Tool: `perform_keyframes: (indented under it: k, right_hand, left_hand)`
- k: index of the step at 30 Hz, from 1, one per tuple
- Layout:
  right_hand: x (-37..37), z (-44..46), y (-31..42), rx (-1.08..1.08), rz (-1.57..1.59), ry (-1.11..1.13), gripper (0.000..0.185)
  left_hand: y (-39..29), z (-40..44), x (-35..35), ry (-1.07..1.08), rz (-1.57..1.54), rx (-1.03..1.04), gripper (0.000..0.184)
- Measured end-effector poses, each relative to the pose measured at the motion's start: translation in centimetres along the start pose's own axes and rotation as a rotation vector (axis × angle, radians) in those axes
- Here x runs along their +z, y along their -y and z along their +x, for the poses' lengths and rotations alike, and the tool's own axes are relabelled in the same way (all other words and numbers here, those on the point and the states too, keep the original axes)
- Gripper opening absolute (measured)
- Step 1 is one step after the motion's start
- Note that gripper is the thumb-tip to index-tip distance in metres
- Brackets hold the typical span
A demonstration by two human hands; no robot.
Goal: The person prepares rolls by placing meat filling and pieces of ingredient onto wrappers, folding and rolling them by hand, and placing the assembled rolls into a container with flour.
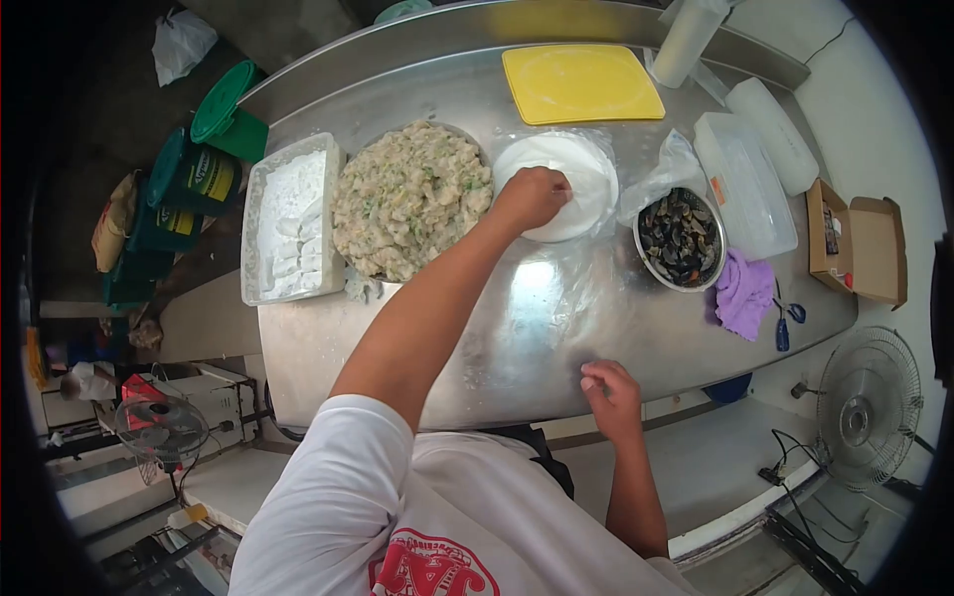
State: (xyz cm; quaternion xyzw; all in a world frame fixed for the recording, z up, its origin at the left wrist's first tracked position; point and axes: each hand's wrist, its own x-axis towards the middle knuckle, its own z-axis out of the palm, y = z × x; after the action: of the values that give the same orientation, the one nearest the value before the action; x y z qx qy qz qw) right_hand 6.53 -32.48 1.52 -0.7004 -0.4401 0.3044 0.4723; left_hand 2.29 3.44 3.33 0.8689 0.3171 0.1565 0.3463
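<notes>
Through the head camera I see the left hand [538,197] reaching across the steel table [467,358] to a round white plate [588,216], which lies near the middle, on clear crinkled plastic film [571,288]. Its fingers are curled down over the plate; I cannot tell whether they pinch anything. The right hand [613,395] hangs over the near edge, fingers loosely bent and not clenched, with nothing visible in it; I take it to be idle.

Left of the plate is a large heap of pale, green-flecked chopped mixture [412,194], and beyond it a rectangular translucent tub [250,268] of white powder and whitish pieces. To the right, a round metal bowl of dark shells [681,238] touches a crumpled purple cloth [743,295]. I judge everything is ringed around the plate to stay within arm's reach.
</notes>
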Motion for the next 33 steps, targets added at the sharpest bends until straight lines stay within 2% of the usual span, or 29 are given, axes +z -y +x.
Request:
perform_keyframes:
  k: [2,3,4,5,6,8,9,11,14,16,17,19,20,22,23,25,26,27,28,29,31,33]
  right_hand:
    - [1.3,1.2,-1.3,0.166,0.257,0.012,0.026]
    - [2.2,2.1,-1.2,0.16,0.26,0.02,0.026]
    - [3.6,3.1,-0.7,0.244,0.566,-0.044,0.035]
    - [5.0,4.0,-0.3,0.33,0.872,-0.107,0.044]
    - [6.1,4.5,-0.3,0.33,0.872,-0.093,0.044]
    - [8.2,5.4,-0.1,0.465,1.028,0.032,0.052]
    - [9.5,5.6,1.5,0.507,0.94,-0.008,0.046]
    - [11.7,4.9,0.9,0.571,0.916,0.032,0.048]
    - [14.6,4.0,1.4,0.655,0.888,0.052,0.057]
    - [15.3,3.5,1.8,0.604,0.65,0.1,0.054]
    - [15.1,3.3,1.8,0.602,0.639,0.117,0.054]
    - [13.3,3.6,1.7,0.248,0.026,-0.025,0.058]
    - [12.4,4.0,1.9,0.242,0.018,-0.01,0.058]
    - [10.8,4.8,3.7,-0.4,-0.315,0.076,0.062]
    - [10.9,5.3,4.8,-0.399,-0.323,0.077,0.062]
    - [11.7,6.7,6.3,-0.593,-0.379,0.564,0.062]
    - [12.1,6.6,5.4,-0.588,-0.383,0.562,0.062]
    - [12.8,6.5,3.5,-0.495,-0.381,0.569,0.059]
    - [13.4,6.8,2.6,-0.408,-0.376,0.578,0.057]
    - [13.9,6.9,1.7,-0.413,-0.375,0.589,0.057]
    - [14.5,6.9,1.4,-0.283,-0.29,0.424,0.053]
    - [14.8,6.9,1.6,-0.285,-0.304,0.403,0.054]
  left_hand:
    - [-1.1,-2.5,-1.7,0.029,0.012,0.07,0.02]
    - [-1.7,-4.4,-2.2,0.062,0.017,0.144,0.021]
    - [-2.4,-6.9,-2.2,0.057,0.024,0.128,0.016]
    - [-1.0,-9.1,-1.4,0.093,0.137,0.315,0.013]
    - [-1.4,-12.2,-1.1,0.067,0.147,0.286,0.012]
    - [-0.1,-17.8,-0.3,0.145,0.245,0.304,0.011]
    - [0.5,-20.8,-0.1,0.111,0.174,0.275,0.018]
    - [1.1,-26.4,0.1,0.007,0.065,0.174,0.043]
    - [2.4,-32.4,0.4,-0.039,0.171,0.129,0.038]
    - [5.2,-34.6,1.4,-0.048,0.248,0.11,0.035]
    - [6.4,-35.5,2.1,-0.04,0.327,0.11,0.032]
    - [6.6,-35.6,1.5,-0.062,0.335,0.103,0.029]
    - [6.5,-35.6,1.1,-0.065,0.344,0.105,0.026]
    - [6.6,-35.8,0.6,-0.072,0.326,0.089,0.024]
    - [6.5,-35.7,0.5,-0.068,0.311,0.092,0.022]
    - [6.1,-35.1,-0.5,-0.093,0.255,0.08,0.021]
    - [5.9,-35.0,-0.8,-0.113,0.202,0.058,0.021]
    - [5.9,-34.8,-0.7,-0.112,0.197,0.059,0.021]
    - [6.0,-34.6,-0.6,-0.138,0.164,-0.056,0.023]
    - [6.1,-34.5,-0.5,-0.165,0.13,-0.177,0.025]
    - [5.8,-34.5,-0.8,-0.192,0.108,-0.249,0.028]
    - [5.7,-34.1,-0.9,-0.214,0.082,-0.295,0.03]
